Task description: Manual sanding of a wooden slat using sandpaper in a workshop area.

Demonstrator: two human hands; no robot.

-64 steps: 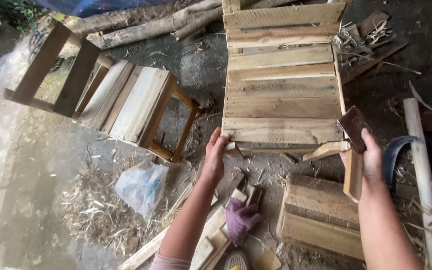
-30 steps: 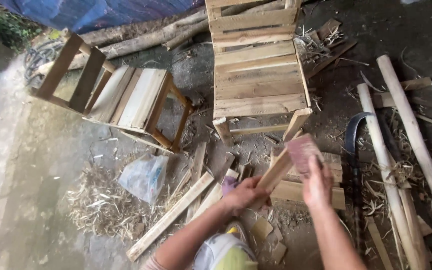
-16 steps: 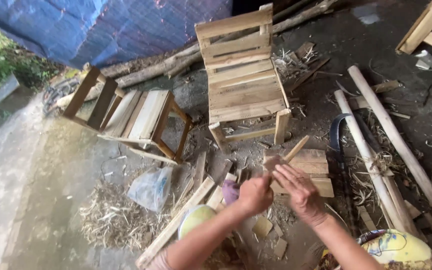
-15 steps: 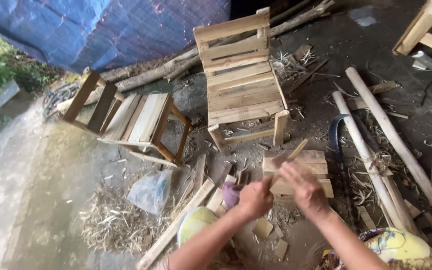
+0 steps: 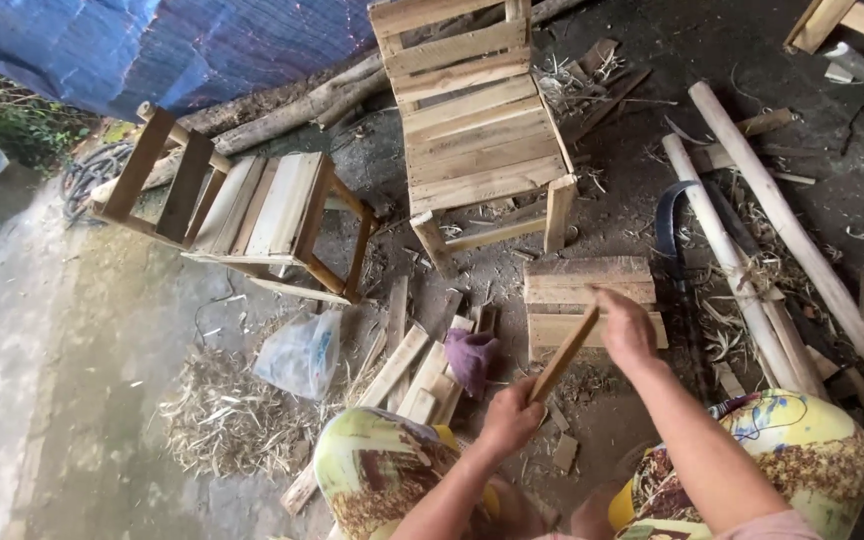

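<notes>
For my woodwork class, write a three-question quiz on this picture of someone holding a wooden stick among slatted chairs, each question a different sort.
1. True or false: both hands touch the wooden stick.
2. Which chair lies tipped on its side? A) the slatted chair in the middle B) the chair at left
3. Fill in: the purple cloth lies on loose ____.

Key
1. True: the left hand grips the lower end, and the right hand is at the upper end.
2. B
3. Planks.
</notes>
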